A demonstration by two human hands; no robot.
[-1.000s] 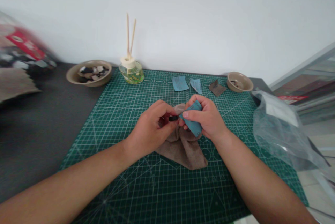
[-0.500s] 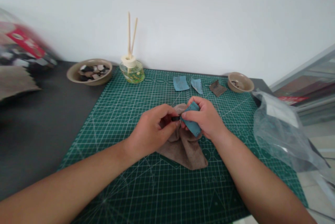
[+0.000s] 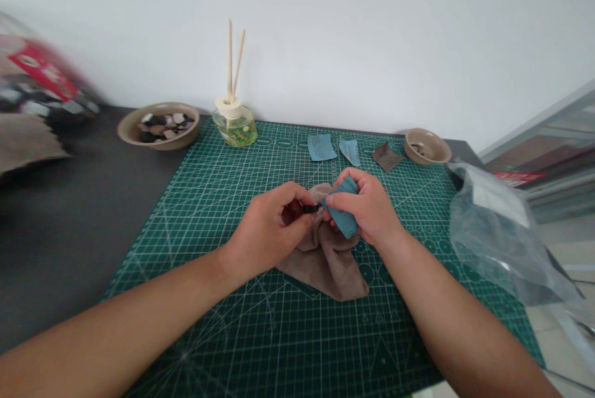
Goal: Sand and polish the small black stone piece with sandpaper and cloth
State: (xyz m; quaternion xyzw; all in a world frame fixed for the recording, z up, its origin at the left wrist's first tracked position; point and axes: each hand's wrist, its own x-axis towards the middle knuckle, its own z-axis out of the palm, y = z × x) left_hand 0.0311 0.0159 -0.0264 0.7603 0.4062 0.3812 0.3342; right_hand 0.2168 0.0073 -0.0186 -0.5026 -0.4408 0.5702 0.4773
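Between thumb and fingertips of my left hand (image 3: 272, 224) is a small dark stone (image 3: 310, 208), mostly covered by the fingers. My right hand (image 3: 369, 206) pinches a folded piece of blue sandpaper (image 3: 344, 219), its edge against the stone's right end. Below both hands a crumpled brown cloth (image 3: 332, 268) lies on the green cutting mat (image 3: 223, 181). Farther back on the mat are two blue sandpaper pieces, a square one (image 3: 321, 147) and a narrower one (image 3: 349, 152), beside a brown sandpaper piece (image 3: 387, 156).
A bowl of mixed stones (image 3: 160, 145) stands at the back left, near a reed diffuser (image 3: 235, 125). At the back right is a smaller bowl (image 3: 432, 153) with a few small pieces. A clear plastic bag (image 3: 488, 243) overhangs the right edge; a bag of stones (image 3: 41, 75) is far left.
The sandpaper and my right hand have shifted slightly up and to the right against the stone. My left hand keeps its grip, almost still.
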